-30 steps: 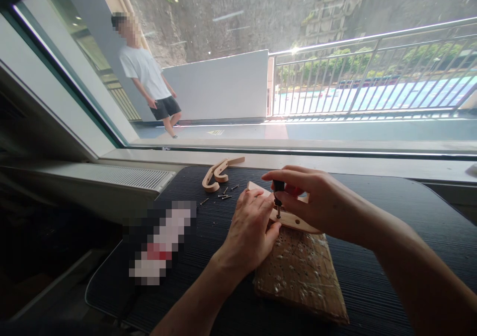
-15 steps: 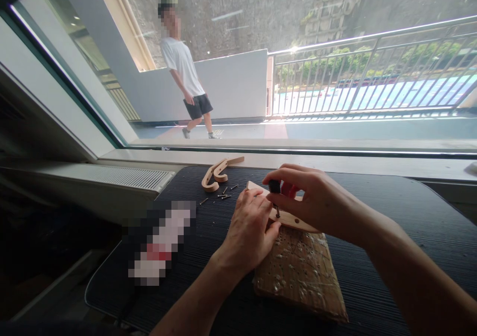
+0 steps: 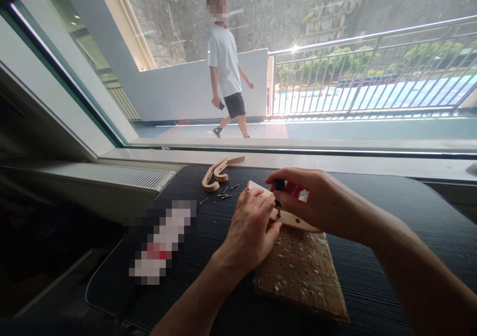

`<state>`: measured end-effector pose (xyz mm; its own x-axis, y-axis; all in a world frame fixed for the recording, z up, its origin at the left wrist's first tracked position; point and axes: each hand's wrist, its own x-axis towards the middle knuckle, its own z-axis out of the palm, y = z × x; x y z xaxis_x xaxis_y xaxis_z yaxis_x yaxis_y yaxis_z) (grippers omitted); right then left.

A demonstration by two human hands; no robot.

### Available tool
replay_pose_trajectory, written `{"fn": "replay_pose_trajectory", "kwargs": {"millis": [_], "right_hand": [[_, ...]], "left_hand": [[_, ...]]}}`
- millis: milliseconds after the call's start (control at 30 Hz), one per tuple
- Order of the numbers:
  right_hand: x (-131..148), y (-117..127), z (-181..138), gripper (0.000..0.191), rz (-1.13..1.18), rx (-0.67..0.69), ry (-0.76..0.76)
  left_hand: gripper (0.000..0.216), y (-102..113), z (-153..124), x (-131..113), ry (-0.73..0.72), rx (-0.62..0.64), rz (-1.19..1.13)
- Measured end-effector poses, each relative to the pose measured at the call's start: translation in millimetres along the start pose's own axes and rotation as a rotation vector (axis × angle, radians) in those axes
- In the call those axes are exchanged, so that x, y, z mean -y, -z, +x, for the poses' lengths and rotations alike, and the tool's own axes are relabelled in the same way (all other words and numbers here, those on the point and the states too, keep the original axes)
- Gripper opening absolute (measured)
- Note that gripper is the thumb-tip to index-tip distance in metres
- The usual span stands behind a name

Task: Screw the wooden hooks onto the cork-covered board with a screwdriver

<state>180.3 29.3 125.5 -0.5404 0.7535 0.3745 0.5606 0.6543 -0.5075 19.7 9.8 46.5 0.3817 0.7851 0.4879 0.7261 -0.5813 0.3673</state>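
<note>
My right hand (image 3: 311, 194) grips the black handle of a short screwdriver (image 3: 278, 186) from above. Its tip points down at a hole in a pale wooden piece (image 3: 286, 218), where a screw may sit; that detail is too small to tell. On the left side of this piece, my left hand (image 3: 253, 219) holds it down, fingers over the top and thumb along the near edge. Under the wood lies a tape-wrapped, hole-marked brown block (image 3: 301, 271). Part of the wooden piece is hidden behind both hands.
Two curved wooden hooks (image 3: 215, 174) and several loose screws (image 3: 226, 196) lie on the dark table (image 3: 380, 271). A blurred pinkish-white item (image 3: 164, 241) is at the left. Past the window sill (image 3: 320, 163), a person in a white T-shirt (image 3: 224, 60) walks outside.
My right hand and the screwdriver have shifted slightly right, with the handle turned a little. My left hand stays on the wood. Outside, the person has walked to the right.
</note>
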Motion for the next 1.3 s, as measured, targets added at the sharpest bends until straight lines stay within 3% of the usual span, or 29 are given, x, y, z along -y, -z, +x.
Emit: {"fn": "replay_pose_trajectory", "kwargs": {"millis": [533,800,1300], "right_hand": [[-0.7,-2.3,1.8,0.018,-0.033,-0.013,-0.014],[2.0,-1.7,1.0,0.022,-0.038,-0.106,0.004],[-2.8,-1.8,1.4,0.017,0.005,-0.097,0.049]], "left_hand": [[0.043,1.3,0.4,-1.2,0.009,0.024,-0.023],[0.035,1.6,-0.1,-0.8,0.013,0.018,0.016],[0.03,2.6,0.5,-2.2,0.016,0.064,0.033]]}}
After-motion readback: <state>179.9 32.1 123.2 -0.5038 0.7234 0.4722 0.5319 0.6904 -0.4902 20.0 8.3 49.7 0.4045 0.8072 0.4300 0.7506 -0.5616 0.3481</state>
